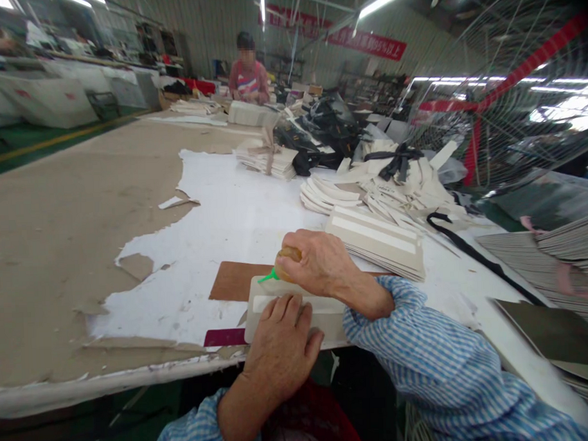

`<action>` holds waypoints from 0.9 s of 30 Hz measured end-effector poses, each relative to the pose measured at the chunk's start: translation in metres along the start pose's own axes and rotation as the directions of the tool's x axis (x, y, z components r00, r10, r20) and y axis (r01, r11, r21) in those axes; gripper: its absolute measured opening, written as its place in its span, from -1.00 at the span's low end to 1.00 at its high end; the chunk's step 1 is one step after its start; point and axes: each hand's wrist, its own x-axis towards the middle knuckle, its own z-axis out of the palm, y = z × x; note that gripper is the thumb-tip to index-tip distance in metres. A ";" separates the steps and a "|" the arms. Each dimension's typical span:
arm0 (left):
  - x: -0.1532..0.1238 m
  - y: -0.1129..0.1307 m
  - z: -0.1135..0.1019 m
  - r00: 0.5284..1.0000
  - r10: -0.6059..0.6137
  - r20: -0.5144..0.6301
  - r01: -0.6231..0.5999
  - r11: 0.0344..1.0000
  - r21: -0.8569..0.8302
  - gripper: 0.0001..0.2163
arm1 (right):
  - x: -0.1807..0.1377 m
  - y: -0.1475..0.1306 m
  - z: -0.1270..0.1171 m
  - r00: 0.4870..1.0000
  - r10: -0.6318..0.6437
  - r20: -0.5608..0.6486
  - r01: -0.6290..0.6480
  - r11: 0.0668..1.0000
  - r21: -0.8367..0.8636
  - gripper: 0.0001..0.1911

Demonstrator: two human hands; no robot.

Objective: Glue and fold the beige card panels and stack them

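My left hand (282, 346) lies with its fingers stretched flat on a pale beige card panel (329, 323) that has a white strip along it. My right hand (319, 261) is closed around a tool with a rounded tan handle and a thin green tip (268, 277); its exact kind I cannot make out. The green tip points left and sits over the panel's upper left corner; whether it touches I cannot tell. A brown board (231, 280) lies partly under the panel. A dark purple strip (224, 337) shows at its left.
Behind my right hand is a stack of similar panels (371, 234). Bundled pale pieces (265, 158) and black material (329, 126) are piled farther back. Torn brown paper (73, 241) covers the table's left side. A large fan guard (506, 91) stands right; a person (248, 74) works beyond.
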 end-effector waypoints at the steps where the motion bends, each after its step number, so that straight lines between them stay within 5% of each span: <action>1: 0.000 0.000 0.000 1.000 -0.001 0.002 0.001 1.000 0.000 -0.61 | 0.000 0.000 0.000 1.000 -0.009 -0.004 0.009 1.000 0.003 -0.79; 27: 0.001 -0.002 0.003 1.000 0.020 -0.023 -0.019 0.999 0.033 -0.61 | 0.010 -0.003 -0.006 0.999 0.006 0.054 -0.007 1.000 0.008 -0.75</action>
